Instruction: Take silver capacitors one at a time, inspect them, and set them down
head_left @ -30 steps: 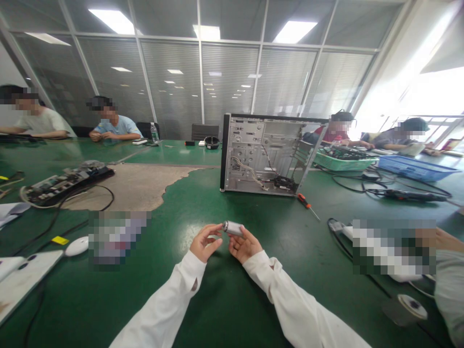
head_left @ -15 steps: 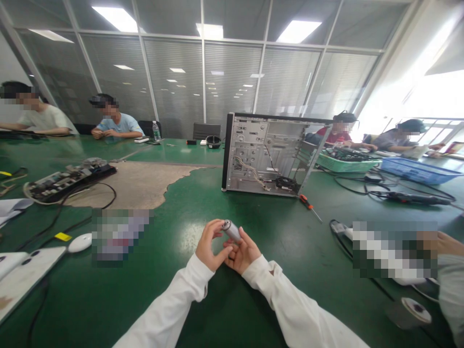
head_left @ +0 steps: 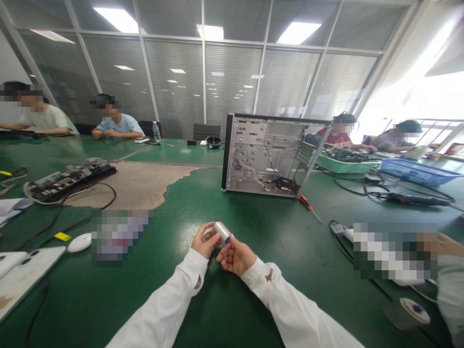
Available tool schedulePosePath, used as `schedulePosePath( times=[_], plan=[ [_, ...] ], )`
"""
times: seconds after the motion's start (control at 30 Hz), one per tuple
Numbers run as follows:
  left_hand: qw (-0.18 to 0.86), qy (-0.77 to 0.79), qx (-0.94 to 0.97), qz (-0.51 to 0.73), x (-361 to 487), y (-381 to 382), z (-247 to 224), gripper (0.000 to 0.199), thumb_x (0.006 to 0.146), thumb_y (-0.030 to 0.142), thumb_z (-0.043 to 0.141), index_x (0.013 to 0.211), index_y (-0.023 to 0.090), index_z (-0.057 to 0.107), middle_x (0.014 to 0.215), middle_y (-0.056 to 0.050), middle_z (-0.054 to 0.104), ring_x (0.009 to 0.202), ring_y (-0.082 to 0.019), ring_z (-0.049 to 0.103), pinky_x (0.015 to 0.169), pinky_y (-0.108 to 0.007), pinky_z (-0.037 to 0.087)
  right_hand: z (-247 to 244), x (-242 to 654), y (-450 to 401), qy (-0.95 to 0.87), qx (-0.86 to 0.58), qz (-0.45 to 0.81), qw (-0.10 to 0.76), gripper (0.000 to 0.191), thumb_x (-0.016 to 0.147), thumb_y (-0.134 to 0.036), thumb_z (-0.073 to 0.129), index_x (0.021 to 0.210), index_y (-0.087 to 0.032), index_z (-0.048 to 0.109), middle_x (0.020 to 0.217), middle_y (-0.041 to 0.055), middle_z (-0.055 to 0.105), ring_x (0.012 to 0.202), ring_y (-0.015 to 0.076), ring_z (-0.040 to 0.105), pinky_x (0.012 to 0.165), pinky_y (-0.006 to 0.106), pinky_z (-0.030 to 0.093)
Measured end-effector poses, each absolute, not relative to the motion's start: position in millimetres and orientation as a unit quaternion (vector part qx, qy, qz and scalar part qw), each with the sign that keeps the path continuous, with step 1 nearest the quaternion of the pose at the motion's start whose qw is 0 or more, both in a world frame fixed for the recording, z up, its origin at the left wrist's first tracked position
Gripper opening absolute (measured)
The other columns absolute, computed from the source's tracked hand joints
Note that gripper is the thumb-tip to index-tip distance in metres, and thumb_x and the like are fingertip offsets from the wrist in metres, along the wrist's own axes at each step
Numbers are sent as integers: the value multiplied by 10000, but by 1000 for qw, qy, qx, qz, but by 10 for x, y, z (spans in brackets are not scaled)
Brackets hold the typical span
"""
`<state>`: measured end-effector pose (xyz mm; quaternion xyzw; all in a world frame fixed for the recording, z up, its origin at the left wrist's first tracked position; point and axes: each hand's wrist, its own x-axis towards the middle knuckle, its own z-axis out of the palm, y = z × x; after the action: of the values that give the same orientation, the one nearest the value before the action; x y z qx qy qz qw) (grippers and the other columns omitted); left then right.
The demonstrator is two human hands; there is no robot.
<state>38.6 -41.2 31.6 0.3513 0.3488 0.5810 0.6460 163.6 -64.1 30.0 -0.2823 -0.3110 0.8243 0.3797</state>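
Note:
A small silver metal cylinder (head_left: 222,232) is held above the green table, tilted with its upper end toward the left. My left hand (head_left: 205,240) is closed around its upper-left side, thumb in front and fingers behind. At the lower right end, my right hand (head_left: 237,255) pinches the cylinder with thumb and fingertips, its other fingers curled below. Beyond both hands an opened computer case (head_left: 268,154) stands on the table, its inside with loose wires facing me. An orange-and-black screwdriver (head_left: 305,202) lies at the case's right corner.
Left are a circuit board assembly (head_left: 72,179), cables and a white mouse (head_left: 79,242). To the right are a green basket (head_left: 348,164), a blue basket (head_left: 420,170), a corded tool (head_left: 416,198) and a tape roll (head_left: 408,313). A co-worker's hand (head_left: 447,244) reaches in there.
The cylinder has turned and shifted slightly left, so its side shows now instead of its dark end. My left hand has moved left and closed more on it; my right hand has shifted slightly left.

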Motion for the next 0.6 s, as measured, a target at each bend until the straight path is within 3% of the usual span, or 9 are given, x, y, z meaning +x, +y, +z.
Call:
schedulePosePath(
  times=[0.23,0.37,0.47,0.6],
  plan=[
    [716,350,268,541,333,-420,386,357,608,191,645,888,180,425,617,-4,620,562,-118,593,532,-218,455,223,1608,-671,-518,-337,623,480,245,615,-330,604,746,-155,493,637,-4,559,469,71,499,422,190,389],
    [707,386,256,534,311,-398,395,300,623,225,637,850,189,444,610,4,615,541,-114,589,514,-220,455,282,1665,-705,-630,-397,395,539,381,620,-228,587,966,-203,430,880,42,516,628,101,510,507,224,429],
    [699,406,268,524,316,-387,363,321,609,254,648,837,200,429,584,10,613,517,-113,586,500,-213,448,347,1717,-728,-704,-392,253,536,507,601,-170,570,1068,-217,379,1016,82,444,718,134,501,559,259,447],
    [682,428,306,508,347,-389,309,394,557,261,683,833,209,407,532,24,602,467,-111,573,475,-207,438,391,1753,-753,-767,-366,164,501,445,631,-142,519,1058,-222,422,1040,90,418,829,171,483,619,280,452]
  ],
)
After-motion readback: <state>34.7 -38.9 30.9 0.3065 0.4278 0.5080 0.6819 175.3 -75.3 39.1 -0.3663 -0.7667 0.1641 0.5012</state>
